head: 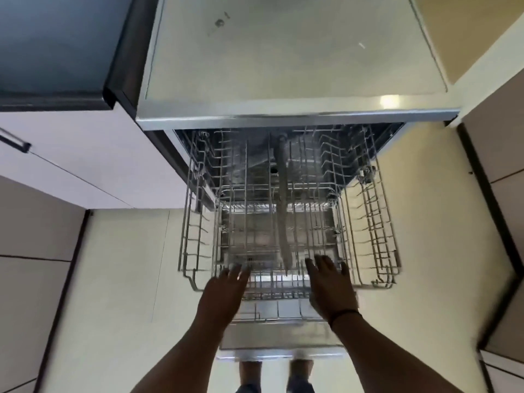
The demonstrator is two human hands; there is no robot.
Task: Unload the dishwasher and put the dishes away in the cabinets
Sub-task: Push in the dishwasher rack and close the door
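From the head camera, both hands reach to the front rail of the dishwasher's upper rack (289, 222), which is pulled out over the lowered door (283, 340), probably to slide it. The left hand (224, 293) and right hand (330, 290) lie with fingers straight, grip released, holding nothing. Whether they touch the wire is blurred. No dishes show in this rack. A spray arm (283, 205) beneath it runs lengthwise, from the tub toward the person. The rack's long axis lies crosswise, front edge toward the person. The worktop (283, 52) spans above.
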